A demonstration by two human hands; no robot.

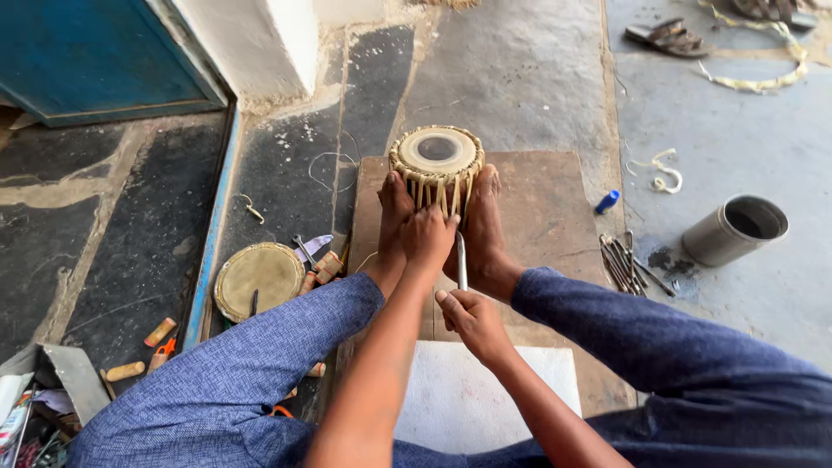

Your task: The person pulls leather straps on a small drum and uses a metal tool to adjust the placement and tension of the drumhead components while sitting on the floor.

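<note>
Your left hand (426, 236) grips the straps of the drum (436, 165) clamped between your feet, right hand (472, 319) closed on the metal rod (461, 260); lacing looks mostly done, tightening remains.

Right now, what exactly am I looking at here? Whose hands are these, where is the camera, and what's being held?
One picture, from a camera on the person's head, looking down past blue-trousered legs. A small drum stands on a brown board, gripped between both bare feet. The left hand holds the drum's laced side; the right hand holds a thin metal rod pointing at it. Around them: a loose drumhead disc, metal tools, a grey metal cylinder.
</note>
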